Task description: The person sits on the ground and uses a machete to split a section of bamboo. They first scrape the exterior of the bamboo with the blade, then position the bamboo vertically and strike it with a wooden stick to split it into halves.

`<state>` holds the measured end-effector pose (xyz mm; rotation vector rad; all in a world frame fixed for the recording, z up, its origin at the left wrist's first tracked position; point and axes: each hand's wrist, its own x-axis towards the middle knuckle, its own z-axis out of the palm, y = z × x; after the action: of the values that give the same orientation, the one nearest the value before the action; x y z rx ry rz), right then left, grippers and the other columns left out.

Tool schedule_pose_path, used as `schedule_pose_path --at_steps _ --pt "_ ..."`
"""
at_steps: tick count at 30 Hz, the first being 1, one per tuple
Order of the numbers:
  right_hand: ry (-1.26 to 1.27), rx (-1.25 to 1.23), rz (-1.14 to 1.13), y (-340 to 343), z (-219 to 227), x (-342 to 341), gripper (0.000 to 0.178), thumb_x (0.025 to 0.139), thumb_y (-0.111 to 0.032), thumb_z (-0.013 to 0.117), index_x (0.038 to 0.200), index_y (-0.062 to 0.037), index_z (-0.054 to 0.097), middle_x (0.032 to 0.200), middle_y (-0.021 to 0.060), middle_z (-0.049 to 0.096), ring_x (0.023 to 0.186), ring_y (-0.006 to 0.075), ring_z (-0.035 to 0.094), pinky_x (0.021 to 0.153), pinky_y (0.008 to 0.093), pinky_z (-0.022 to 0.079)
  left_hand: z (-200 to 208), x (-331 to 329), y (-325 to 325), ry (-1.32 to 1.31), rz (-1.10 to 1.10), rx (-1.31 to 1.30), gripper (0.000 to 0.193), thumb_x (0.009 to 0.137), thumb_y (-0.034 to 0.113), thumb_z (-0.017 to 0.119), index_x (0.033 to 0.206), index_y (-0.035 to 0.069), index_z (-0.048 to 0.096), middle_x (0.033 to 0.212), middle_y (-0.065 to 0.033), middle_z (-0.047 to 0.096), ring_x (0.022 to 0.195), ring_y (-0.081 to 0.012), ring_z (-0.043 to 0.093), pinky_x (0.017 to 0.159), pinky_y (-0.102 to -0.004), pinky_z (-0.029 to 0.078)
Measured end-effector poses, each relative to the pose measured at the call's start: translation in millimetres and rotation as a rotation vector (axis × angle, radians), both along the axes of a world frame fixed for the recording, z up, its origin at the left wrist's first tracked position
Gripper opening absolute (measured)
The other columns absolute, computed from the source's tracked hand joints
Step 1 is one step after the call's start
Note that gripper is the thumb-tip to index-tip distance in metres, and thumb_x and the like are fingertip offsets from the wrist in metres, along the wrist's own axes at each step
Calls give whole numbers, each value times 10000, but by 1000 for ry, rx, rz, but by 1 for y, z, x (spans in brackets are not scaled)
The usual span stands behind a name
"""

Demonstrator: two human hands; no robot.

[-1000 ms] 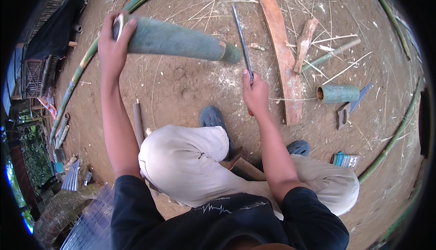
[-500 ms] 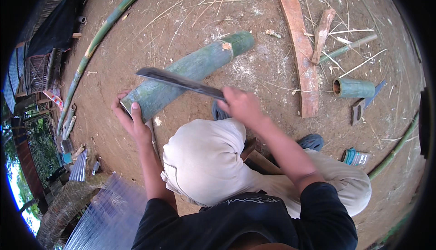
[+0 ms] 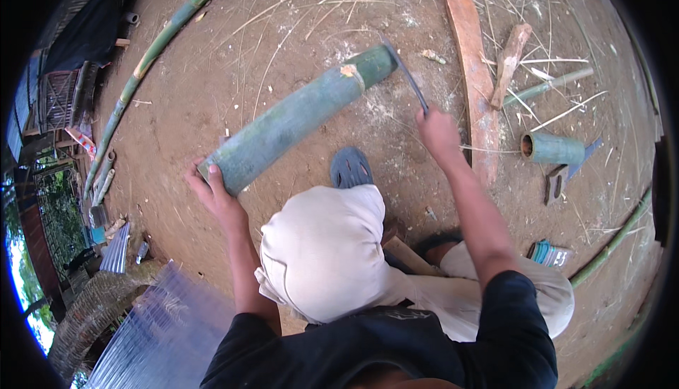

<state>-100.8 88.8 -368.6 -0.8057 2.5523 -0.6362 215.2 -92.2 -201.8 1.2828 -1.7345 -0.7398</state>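
In front of my bent knee (image 3: pixel 325 247): the thick green bamboo section (image 3: pixel 297 120) slants up and away to the right, with its near end by me; I cannot tell whether its far end rests on the dirt or hangs above it.
Joint of the bamboo: a ring near the far end, with a pale scraped patch (image 3: pixel 348 71) beside it; the underside is out of my sight.
Left hand (image 3: pixel 216 191): clamped on the near end, thumb laid over the top, the fingers round the end and partly hidden by it.
Right hand (image 3: pixel 440 134): closed in a fist round the long blade (image 3: pixel 410 81), the handle covered by my fingers.
Blade: nearly edge-on to me, a thin dark line just beside the far end, its tip blurred; whether it touches the bamboo I cannot make out.
Plank (image 3: pixel 470 56): reddish, to the right of the blade, its lower end close by my forearm; a chunk of wood (image 3: pixel 511 64) lies just right of it.
Short bamboo tube (image 3: pixel 555 148): on its side, its dark mouth facing left, covering part of the saw (image 3: pixel 556 184).
Shoe (image 3: pixel 351 166): one dark toe beyond my knee; my other foot is mostly hidden under my leg.
Long pole (image 3: pixel 155 53): curving along the left, cut off at the top.
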Motion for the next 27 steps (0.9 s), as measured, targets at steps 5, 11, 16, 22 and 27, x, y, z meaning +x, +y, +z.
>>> schedule_pose_path --at_steps 5,11,16,22,27 --pt "21 47 196 21 15 14 367 959 -358 581 899 0 632 740 238 690 748 428 705 691 532 553 -33 29 -3 231 115 225 387 1008 338 534 1271 61 471 1202 -100 506 1130 -235 493 1034 -361 358" --pt "-217 -277 -115 29 -32 51 388 954 -349 616 848 25 630 725 247 662 710 440 678 680 512 517 -138 94 -6 633 248 507 373 985 361 540 1202 63 592 1202 -94 610 1175 -224 530 1064 -410 355" --pt "-181 -177 -107 45 -26 42 426 958 -360 610 803 36 621 699 256 643 699 444 670 672 502 514 -246 140 -19 531 351 630 294 984 286 572 1108 39 672 1138 -94 679 1103 -222 597 1009 -328 403" --pt "-149 -155 -127 63 -43 32 458 957 -381 616 785 43 635 657 234 625 624 406 646 623 476 486 -192 4 -48 -232 -343 31 268 924 145 689 1142 -9 666 1117 -180 689 1087 -286 662 948 -385 495" --pt "-364 -199 -518 70 -84 55 463 966 -385 607 784 38 651 593 173 599 550 293 606 578 446 459 -158 -201 -41 -368 -954 -143 500 919 422 693 1231 38 624 1238 -169 649 1177 -319 626 1004 -419 497"
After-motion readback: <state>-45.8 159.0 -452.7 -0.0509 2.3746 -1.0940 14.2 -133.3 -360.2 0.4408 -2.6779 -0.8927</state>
